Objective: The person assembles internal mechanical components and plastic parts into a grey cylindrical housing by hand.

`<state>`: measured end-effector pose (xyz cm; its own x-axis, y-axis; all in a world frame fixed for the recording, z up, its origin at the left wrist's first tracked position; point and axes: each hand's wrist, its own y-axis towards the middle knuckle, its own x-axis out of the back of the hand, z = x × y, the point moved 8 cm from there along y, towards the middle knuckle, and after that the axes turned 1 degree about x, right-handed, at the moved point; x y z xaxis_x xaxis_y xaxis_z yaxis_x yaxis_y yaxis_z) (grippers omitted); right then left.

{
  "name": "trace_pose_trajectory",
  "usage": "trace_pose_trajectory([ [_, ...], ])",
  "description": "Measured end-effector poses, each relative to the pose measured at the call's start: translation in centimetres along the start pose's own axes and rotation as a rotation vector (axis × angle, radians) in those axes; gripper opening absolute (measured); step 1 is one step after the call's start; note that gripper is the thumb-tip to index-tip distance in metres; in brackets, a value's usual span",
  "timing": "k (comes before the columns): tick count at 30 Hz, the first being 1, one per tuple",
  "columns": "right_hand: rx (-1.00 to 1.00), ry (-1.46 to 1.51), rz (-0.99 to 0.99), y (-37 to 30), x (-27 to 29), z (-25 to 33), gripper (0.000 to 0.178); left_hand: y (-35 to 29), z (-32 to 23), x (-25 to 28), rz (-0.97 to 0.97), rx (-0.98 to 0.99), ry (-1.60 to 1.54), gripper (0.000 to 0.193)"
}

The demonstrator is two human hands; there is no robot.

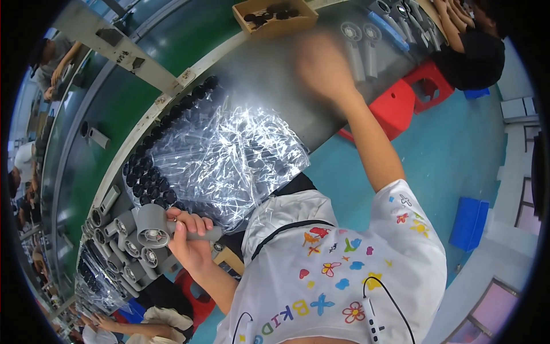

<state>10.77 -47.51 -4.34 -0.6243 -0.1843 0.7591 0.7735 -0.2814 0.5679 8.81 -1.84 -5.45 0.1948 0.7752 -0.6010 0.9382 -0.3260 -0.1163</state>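
Note:
My left hand (192, 241) is closed around the handle of a grey handheld fan (152, 221). Its round head faces me, and a finned grille shows inside. My right hand (323, 66) is stretched out over the far part of the grey worktable (252, 71), smeared by motion, so its fingers do not show clearly. Just right of it lie two grey fans (362, 51) with round heads. Between my hands a crinkled clear plastic bag (238, 160) spreads over the table, partly covering rows of black round parts (146, 180).
Many grey fans (123, 243) are piled at the left. A cardboard box (275, 20) with black round parts stands at the far edge. Beyond runs a green conveyor belt (114, 135). Red stools (395, 106) stand at the right, near a person (475, 51). A blue bin (470, 223) sits on the floor.

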Motion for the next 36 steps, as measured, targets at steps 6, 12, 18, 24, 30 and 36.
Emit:
trace_pose_trajectory([
  [6, -0.026, 0.130, 0.259, -2.0, -1.2, 2.6, 0.013, 0.2, 0.1, -0.7, 0.000, 0.011, 0.081, 0.039],
  [12, -0.002, 0.049, 0.264, -2.8, -1.7, 3.0, 0.017, 0.2, 0.4, -1.4, 0.048, 0.068, 0.113, 0.046],
  [18, -0.026, 0.167, 0.250, -2.3, -0.3, 3.1, 0.016, 0.4, 0.3, -1.3, 0.024, 0.071, 0.101, 0.044],
  [24, -0.510, 0.786, 0.423, -2.1, -0.3, 4.9, 0.017, 0.7, 0.6, -1.5, -0.045, 0.108, 0.147, 0.040],
  [30, -0.391, 1.068, 0.549, -1.1, 0.1, 9.7, 0.019, 1.3, 2.6, -2.1, 0.015, 0.187, 0.255, 0.034],
  [36, -0.054, 1.084, 0.719, -0.4, 2.2, 22.1, 0.013, 1.5, 2.4, -5.3, 0.074, 0.184, 0.183, 0.047],
])
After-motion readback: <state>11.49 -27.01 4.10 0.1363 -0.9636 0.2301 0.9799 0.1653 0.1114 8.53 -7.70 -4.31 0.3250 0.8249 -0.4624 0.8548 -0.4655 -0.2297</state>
